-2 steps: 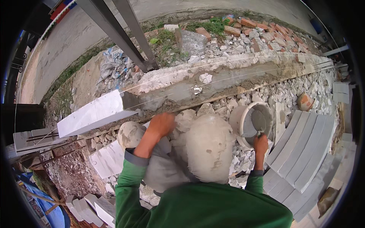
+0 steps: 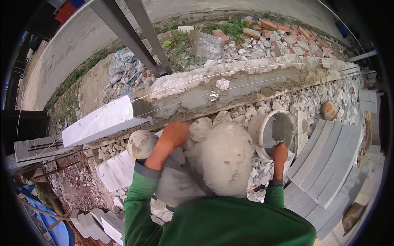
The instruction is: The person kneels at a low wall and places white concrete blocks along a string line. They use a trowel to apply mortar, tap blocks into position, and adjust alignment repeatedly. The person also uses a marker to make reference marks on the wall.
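Observation:
My right hand (image 2: 280, 153) is closed at the near rim of a round, pale bucket (image 2: 262, 132) with grey wet mortar (image 2: 269, 141) inside. It grips what looks like a trowel handle; the blade is lost in the mortar. My left hand (image 2: 175, 133), its fingers curled in and nothing showing in them, is above my left knee (image 2: 140, 143). Just ahead of it runs a low wall base with a bed of grey mortar (image 2: 246, 87) spread along it. A white block (image 2: 98, 121) is set on its left end, beside stretched string lines (image 2: 230, 73).
Stacked grey blocks (image 2: 324, 160) stand on the right, and more blocks (image 2: 117, 172) lie at the left. Broken rubble (image 2: 305, 92) surrounds the bucket. Two metal posts (image 2: 141, 37) rise beyond the wall base, with red bricks (image 2: 287, 35) heaped farther right. Rusty bars (image 2: 57, 164) jut out at left.
My right hand has shifted slightly up and left at the bucket, and the grey blade shape seen inside is no longer distinct. My left hand has hardly moved.

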`<state>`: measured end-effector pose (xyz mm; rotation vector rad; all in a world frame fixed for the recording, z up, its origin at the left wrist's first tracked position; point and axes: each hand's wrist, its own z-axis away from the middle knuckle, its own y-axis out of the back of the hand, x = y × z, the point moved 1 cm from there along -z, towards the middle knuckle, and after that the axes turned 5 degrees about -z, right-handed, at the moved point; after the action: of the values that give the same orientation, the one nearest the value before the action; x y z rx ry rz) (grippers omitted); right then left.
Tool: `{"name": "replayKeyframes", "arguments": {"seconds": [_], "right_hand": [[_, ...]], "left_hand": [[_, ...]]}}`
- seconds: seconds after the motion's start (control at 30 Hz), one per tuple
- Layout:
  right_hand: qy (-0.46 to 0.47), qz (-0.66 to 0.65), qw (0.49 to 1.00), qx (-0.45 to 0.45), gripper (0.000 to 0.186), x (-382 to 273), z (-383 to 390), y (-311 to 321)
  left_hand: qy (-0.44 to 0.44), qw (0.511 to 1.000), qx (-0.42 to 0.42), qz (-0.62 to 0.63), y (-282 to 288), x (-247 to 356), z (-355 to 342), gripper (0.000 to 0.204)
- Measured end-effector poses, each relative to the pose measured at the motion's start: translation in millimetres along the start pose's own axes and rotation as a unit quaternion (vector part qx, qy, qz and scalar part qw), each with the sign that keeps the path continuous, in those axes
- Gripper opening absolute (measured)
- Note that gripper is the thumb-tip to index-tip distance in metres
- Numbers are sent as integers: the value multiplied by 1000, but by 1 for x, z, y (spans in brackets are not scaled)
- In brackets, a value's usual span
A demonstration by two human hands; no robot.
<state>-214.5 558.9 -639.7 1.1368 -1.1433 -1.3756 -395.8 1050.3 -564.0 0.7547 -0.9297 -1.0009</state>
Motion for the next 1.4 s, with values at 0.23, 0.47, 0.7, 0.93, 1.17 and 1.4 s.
{"name": "replayKeyframes", "arguments": {"seconds": [0.23,0.47,0.7,0.93,1.17,1.4], "right_hand": [[-162,-455,815,-321,24,21,-24,4],[-171,-586,744,-273,16,-3,24,80],[-22,-524,805,-277,18,-102,29,114],[342,-301,851,-261,33,-279,31,27],[354,-302,857,-222,31,-324,32,-8],[296,-358,730,-502,33,-377,69,-44]], "left_hand": [[-29,999,27,29,0,7,9,15],[-30,999,24,16,5,6,14,17],[-24,999,41,14,16,19,27,20],[-32,995,93,8,22,34,50,14],[-8,995,102,-7,32,40,76,15],[-21,996,85,-1,40,50,85,18]]}}
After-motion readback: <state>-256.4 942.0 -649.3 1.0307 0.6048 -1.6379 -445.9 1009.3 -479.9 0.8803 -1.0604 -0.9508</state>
